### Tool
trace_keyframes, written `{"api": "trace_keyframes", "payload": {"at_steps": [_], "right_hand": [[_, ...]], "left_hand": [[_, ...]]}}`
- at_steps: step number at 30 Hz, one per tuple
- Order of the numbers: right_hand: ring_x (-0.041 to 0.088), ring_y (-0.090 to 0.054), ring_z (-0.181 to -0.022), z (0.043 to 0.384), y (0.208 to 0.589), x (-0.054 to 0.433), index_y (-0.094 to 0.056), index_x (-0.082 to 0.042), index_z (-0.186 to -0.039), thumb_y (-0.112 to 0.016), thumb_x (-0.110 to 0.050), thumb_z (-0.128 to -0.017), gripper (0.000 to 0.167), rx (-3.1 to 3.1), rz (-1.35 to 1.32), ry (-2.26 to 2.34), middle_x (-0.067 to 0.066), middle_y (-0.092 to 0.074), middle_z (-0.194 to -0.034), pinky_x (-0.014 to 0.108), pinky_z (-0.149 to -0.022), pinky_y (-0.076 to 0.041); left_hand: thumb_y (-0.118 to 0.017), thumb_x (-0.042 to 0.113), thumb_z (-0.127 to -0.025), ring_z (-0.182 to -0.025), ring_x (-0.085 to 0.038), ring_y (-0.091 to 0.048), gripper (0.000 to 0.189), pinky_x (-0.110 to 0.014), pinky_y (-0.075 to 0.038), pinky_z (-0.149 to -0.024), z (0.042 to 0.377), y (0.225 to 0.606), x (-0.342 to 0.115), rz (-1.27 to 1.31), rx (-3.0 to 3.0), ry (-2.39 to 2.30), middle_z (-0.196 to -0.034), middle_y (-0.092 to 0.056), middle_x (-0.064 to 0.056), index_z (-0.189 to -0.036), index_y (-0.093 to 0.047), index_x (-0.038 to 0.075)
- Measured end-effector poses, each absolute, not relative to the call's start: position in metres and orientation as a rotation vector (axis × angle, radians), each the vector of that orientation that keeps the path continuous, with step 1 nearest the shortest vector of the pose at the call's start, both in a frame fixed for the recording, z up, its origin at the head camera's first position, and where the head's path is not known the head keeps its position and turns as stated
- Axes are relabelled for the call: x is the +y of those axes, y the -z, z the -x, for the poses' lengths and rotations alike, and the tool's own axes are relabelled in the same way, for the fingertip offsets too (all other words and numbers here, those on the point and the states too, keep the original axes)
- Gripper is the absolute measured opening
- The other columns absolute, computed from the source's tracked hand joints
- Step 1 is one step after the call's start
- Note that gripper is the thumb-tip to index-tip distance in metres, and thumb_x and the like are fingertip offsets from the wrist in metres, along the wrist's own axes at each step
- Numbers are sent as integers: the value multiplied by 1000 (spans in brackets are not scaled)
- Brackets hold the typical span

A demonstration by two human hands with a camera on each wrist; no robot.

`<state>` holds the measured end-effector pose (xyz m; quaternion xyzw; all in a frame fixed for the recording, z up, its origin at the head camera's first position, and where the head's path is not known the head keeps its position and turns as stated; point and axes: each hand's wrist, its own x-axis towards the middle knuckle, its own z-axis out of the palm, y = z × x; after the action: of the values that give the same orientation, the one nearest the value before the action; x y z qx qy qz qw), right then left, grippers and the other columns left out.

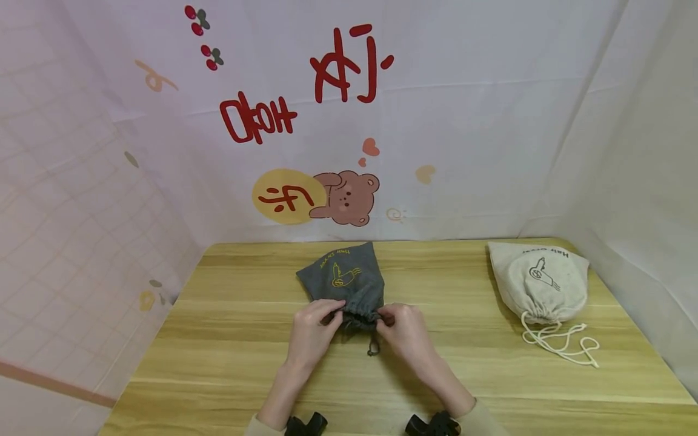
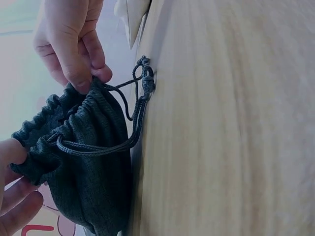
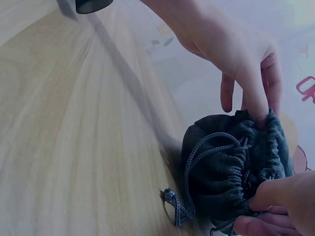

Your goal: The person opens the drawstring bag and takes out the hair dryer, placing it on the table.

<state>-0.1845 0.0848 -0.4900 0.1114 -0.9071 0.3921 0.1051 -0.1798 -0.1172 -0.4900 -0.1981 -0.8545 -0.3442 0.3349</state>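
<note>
A dark grey drawstring bag (image 1: 346, 280) with a yellow print lies in the middle of the wooden table (image 1: 229, 357). Its mouth (image 1: 360, 318) is gathered shut and faces me. My left hand (image 1: 334, 313) pinches the left side of the puckered rim, and my right hand (image 1: 385, 319) pinches the right side. The grey cord's knotted end (image 1: 373, 350) rests on the wood just in front. In the left wrist view the bag (image 2: 93, 162) has the left hand (image 2: 12, 162) on its rim and the right hand (image 2: 81, 81) opposite. In the right wrist view the cord (image 3: 197, 162) loops down the bag (image 3: 221, 172).
A cream drawstring bag (image 1: 540, 281) with a dark print lies at the table's far right, its white cord (image 1: 561, 342) trailing toward me. Printed fabric walls (image 1: 349, 121) close in the back and both sides. Black wrist mounts (image 1: 305, 424) show at the bottom edge.
</note>
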Motion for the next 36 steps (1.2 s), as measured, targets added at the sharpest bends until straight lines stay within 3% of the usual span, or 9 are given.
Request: {"api": "trace_keyframes", "payload": {"at_steps": [7,13,16,20,24,29,36], "right_hand": [[7,-65,-59,185,498,87,-72,-7,-80,-87,-4,-79,16,-2610,-292,-960,1,-73,-67,20,-55,-51],[18,-67,-59,186,497,89,-63,-8,-92,-94,-16,-76,36,-2572,-216,-822,4,-73,-72,32,-52,-51],[14,-59,-55,186,497,90,-63,-11,-83,-95,-20,-76,34,-2591,-213,-785,0,-66,-67,30,-51,-46],[6,-58,-52,185,497,89,-73,-12,-70,-90,-16,-79,20,-2628,-271,-848,-3,-69,-59,22,-51,-45],[9,-70,-61,186,500,85,-82,-8,-83,-86,-8,-81,4,-2626,-301,-944,2,-77,-68,23,-56,-52],[15,-77,-70,186,503,83,-82,-7,-86,-82,-1,-83,7,-2617,-305,-1007,7,-81,-79,26,-61,-58],[13,-73,-66,188,503,83,-81,-1,-87,-77,7,-81,10,-2621,-304,-1137,9,-79,-76,21,-60,-56]], "left_hand": [[-85,-4,-79,-72,-12,-73,21,-19,-57,-63,178,491,-109,478,-2221,987,-89,-82,-4,-96,-84,9],[-83,-3,-82,-75,-11,-75,20,-17,-58,-65,176,490,-103,403,-2241,1085,-89,-82,-4,-97,-84,10],[-83,-3,-81,-73,-11,-74,19,-15,-56,-65,175,489,-102,388,-2241,1100,-88,-82,-4,-96,-84,10],[-83,-3,-80,-73,-11,-74,19,-16,-56,-65,175,488,-101,385,-2244,1106,-87,-82,-4,-95,-84,9],[-83,0,-82,-75,-11,-74,18,-16,-57,-66,174,489,-99,350,-2298,1131,-89,-82,-3,-97,-84,10],[-85,7,-86,-82,-10,-74,16,-18,-57,-69,173,493,-97,342,-2417,1134,-95,-81,-1,-101,-83,12],[-79,-6,-85,-79,-10,-72,22,-18,-57,-67,174,493,-99,346,-2397,1182,-93,-81,-2,-100,-84,10]]}}
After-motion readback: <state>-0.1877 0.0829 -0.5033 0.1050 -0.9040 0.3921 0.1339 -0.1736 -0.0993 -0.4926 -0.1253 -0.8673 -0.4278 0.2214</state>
